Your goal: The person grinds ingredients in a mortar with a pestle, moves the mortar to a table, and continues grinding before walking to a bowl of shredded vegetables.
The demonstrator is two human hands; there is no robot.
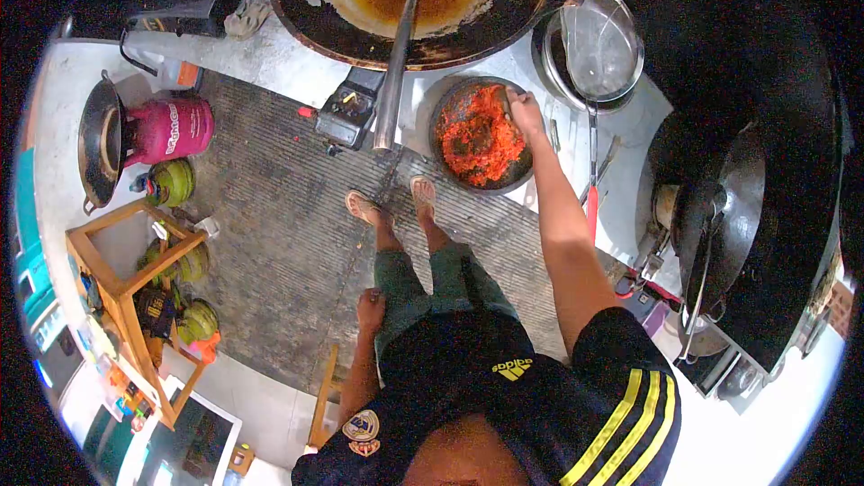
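Head view, looking straight down over our own torso and legs.

Our right hand (525,113) reaches forward with the arm stretched out, fingers closed around a dark pestle (507,101) at the far right rim of the mortar (445,99). The mortar is a round dark stone bowl on the counter (540,207), just in front of our feet. Inside it lies a coarse red chili paste (477,135), spread across most of the bowl, with a dark patch near the middle.

Our left hand (370,310) hangs at our side by the left thigh, well apart from the counter. It looks loosely curled and holds nothing that we can see; we cannot tell the grip more finely at this size.

Beyond the mortar sits a large wok (306,13) with brown oil pooled in it. A long ladle (396,54) rests in the wok, its handle coming down toward the stove knob (346,108). To the right of the mortar a wire strainer (598,45) lies over a pot, its handle running back along the counter. Farther right, a second dark wok (729,207) sits on its burner.

On the floor to the left stand a pink gas cylinder (171,129), several green cylinders (174,182) and a wooden rack (121,292).
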